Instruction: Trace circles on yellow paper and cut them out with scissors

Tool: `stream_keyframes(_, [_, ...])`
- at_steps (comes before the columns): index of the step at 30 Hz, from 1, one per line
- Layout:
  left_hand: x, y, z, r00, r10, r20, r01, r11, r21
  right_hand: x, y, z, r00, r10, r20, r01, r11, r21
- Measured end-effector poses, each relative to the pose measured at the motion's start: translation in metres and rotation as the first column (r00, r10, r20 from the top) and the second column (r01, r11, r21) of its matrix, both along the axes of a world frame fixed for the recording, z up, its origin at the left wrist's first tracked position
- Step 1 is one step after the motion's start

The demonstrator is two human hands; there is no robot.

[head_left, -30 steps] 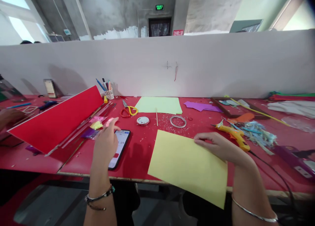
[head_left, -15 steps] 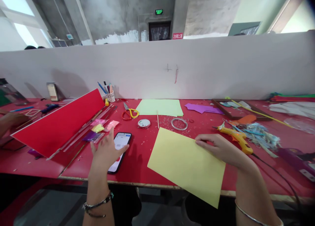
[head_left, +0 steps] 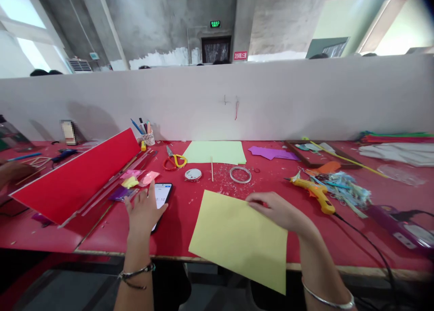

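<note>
My right hand (head_left: 276, 210) pinches the top edge of a sheet of yellow paper (head_left: 237, 238), which lies tilted and juts past the table's front edge. Fingers spread, my left hand (head_left: 145, 211) is over a phone (head_left: 163, 195) with a timer on its screen and covers its lower part. Small bags of coloured material (head_left: 130, 181) lie just beyond that hand. Behind the yellow sheet are a thin stick (head_left: 212, 168), a round white lid-like disc (head_left: 193, 174) and a clear ring (head_left: 240, 175).
Scissors (head_left: 174, 159), pale green paper (head_left: 215, 152) and purple paper (head_left: 273, 153) lie farther back. At right are a yellow glue gun (head_left: 313, 191) with its cord and a heap of trimmings (head_left: 349, 189). A red board (head_left: 77, 180) leans at left, near another person's hand (head_left: 11, 173).
My right hand has moved left with the yellow paper. The left hand has stayed over the phone, fingers still spread. The whole view has shifted slightly.
</note>
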State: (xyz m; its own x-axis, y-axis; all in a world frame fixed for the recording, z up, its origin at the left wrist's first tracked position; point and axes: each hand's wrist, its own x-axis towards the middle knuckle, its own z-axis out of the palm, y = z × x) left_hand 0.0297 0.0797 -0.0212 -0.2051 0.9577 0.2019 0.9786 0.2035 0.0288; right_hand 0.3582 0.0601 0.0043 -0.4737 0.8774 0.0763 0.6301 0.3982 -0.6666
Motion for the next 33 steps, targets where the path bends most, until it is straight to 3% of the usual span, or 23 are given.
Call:
stream_keyframes(2, [0.022,-0.005,0.009,0.982,-0.185,0.025,0.179,0.970,0.164,-0.009,0.002,-0.004,1.000,0.023,0.016,-0.023,1.000,0.003])
stream_keyframes(3, [0.036,-0.008,0.014,0.937,-0.342,0.067,0.322,0.923,0.211,-0.014,0.003,-0.006,0.999,0.043,0.025,-0.044,0.999,0.013])
stream_keyframes(5, [0.064,-0.015,0.023,0.770,-0.620,0.154,0.588,0.782,0.209,-0.025,0.005,-0.010,0.995,0.092,0.039,-0.094,0.995,0.042])
stream_keyframes(7, [0.086,-0.020,0.027,0.645,-0.728,0.231,0.711,0.683,0.165,-0.032,0.007,-0.011,0.992,0.112,0.056,-0.116,0.991,0.067])
stream_keyframes(10, [0.099,-0.022,0.028,0.637,-0.723,0.266,0.736,0.673,0.066,-0.034,0.008,-0.011,0.994,0.096,0.057,-0.100,0.992,0.081])
stream_keyframes(14, [0.091,-0.019,0.021,0.670,-0.691,0.271,0.715,0.699,0.018,-0.032,0.005,-0.012,0.995,0.065,0.074,-0.070,0.995,0.069])
stream_keyframes(19, [0.079,-0.015,-0.002,0.534,-0.590,0.606,0.741,0.671,0.000,-0.030,0.000,-0.021,0.963,-0.141,0.228,0.123,0.988,0.091])
stream_keyframes(23, [0.069,-0.017,-0.018,0.520,-0.540,0.662,0.729,0.684,-0.015,-0.020,-0.005,-0.027,0.943,-0.195,0.270,0.179,0.980,0.083])
stream_keyframes(26, [0.067,-0.024,-0.017,0.526,-0.532,0.663,0.720,0.693,-0.015,-0.021,-0.013,-0.030,0.923,-0.256,0.289,0.231,0.966,0.119])
stream_keyframes(29, [0.075,-0.034,-0.009,0.548,-0.545,0.635,0.714,0.700,-0.016,-0.039,-0.022,-0.031,0.937,-0.249,0.244,0.187,0.950,0.251])
stream_keyframes(33, [0.088,-0.044,-0.002,0.543,-0.597,0.590,0.712,0.700,0.055,-0.068,-0.032,-0.030,0.989,-0.072,0.128,0.021,0.932,0.362])
